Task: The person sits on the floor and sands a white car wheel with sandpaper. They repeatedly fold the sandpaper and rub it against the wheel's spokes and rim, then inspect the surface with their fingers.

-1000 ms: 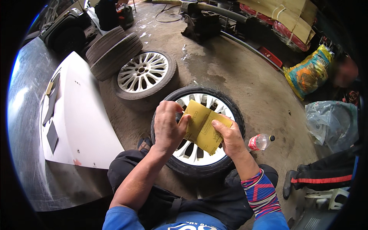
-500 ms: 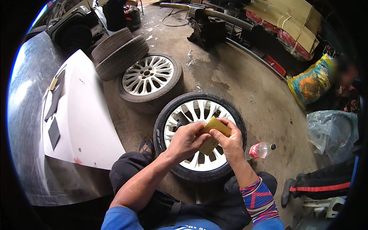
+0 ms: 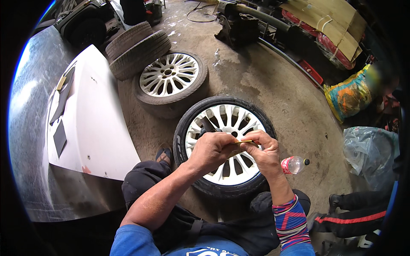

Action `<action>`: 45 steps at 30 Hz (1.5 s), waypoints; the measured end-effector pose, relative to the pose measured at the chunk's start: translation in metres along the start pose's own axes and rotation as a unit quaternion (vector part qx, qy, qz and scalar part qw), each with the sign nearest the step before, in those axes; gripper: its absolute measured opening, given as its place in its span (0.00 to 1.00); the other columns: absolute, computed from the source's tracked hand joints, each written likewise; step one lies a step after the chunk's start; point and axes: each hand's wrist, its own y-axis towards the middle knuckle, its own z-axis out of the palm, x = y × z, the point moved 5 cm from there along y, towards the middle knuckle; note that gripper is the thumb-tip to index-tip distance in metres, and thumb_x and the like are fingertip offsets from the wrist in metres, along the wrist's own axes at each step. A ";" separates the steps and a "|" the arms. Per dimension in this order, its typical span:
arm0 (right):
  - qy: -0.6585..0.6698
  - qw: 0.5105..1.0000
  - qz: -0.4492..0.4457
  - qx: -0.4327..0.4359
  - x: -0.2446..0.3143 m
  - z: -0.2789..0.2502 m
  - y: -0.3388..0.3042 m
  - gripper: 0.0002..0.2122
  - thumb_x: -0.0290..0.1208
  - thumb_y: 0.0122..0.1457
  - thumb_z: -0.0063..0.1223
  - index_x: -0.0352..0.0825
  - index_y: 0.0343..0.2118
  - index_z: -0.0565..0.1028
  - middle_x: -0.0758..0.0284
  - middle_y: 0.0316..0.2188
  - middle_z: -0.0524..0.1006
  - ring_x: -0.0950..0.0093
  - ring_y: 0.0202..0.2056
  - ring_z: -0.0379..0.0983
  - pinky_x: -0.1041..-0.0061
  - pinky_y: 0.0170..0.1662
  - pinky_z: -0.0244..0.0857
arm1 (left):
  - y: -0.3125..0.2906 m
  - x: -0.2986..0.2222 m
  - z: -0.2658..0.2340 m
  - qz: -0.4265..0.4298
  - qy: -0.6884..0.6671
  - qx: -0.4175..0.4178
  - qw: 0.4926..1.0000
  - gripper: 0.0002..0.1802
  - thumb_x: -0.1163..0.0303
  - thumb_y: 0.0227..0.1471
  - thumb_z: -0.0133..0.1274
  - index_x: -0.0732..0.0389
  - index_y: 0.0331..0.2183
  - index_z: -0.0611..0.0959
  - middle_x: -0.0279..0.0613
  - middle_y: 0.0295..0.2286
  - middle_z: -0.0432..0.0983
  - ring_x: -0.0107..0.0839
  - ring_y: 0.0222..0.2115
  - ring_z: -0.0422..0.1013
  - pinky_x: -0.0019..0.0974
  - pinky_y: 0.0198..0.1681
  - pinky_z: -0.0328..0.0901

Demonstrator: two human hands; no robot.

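A folded piece of yellow sandpaper is pinched between my two hands and seen nearly edge-on, as a thin strip. My left hand grips its left end, with the fingers curled. On the other end, my right hand closes thumb and fingers. Both hands are above a white multi-spoke wheel with a black tyre, lying flat in front of my knees. A dark object sits on the wheel's spokes, partly behind my left hand. Beside the tyre, to the right, lies a clear bottle with a red label.
A white car panel with dark sheets on it stands at left. Farther back are a second wheel and stacked tyres. Right: a yellow sack, a plastic bag and another person's leg.
The yellow sandpaper has turned from showing its flat face to nearly edge-on. My hands have shifted slightly right, both still holding it. The view has tilted a little.
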 end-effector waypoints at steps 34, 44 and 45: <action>0.139 0.984 0.093 -0.064 0.002 -0.007 -0.005 0.03 0.25 0.59 0.60 0.31 0.33 0.81 0.72 0.30 0.79 0.84 0.32 0.73 0.83 0.41 0.67 | 0.003 -0.010 -0.012 0.009 -0.148 -0.059 0.987 0.09 0.70 0.55 0.60 0.66 0.32 0.81 0.38 0.25 0.76 0.23 0.27 0.71 0.31 0.31 0.67; -0.075 0.996 0.049 -0.012 -0.005 -0.017 -0.002 0.04 0.20 0.54 0.66 0.29 0.33 0.84 0.66 0.30 0.82 0.79 0.32 0.77 0.79 0.39 0.69 | -0.002 -0.008 -0.020 0.062 -0.060 -0.057 0.995 0.04 0.75 0.53 0.65 0.64 0.31 0.85 0.36 0.26 0.77 0.25 0.29 0.74 0.30 0.34 0.67; -0.061 0.997 0.048 -0.020 -0.006 -0.017 -0.002 0.04 0.19 0.54 0.66 0.29 0.33 0.84 0.65 0.29 0.82 0.78 0.32 0.77 0.78 0.39 0.70 | -0.002 -0.007 -0.019 0.047 -0.068 -0.043 0.996 0.04 0.74 0.53 0.65 0.64 0.31 0.85 0.36 0.27 0.77 0.24 0.29 0.74 0.30 0.34 0.67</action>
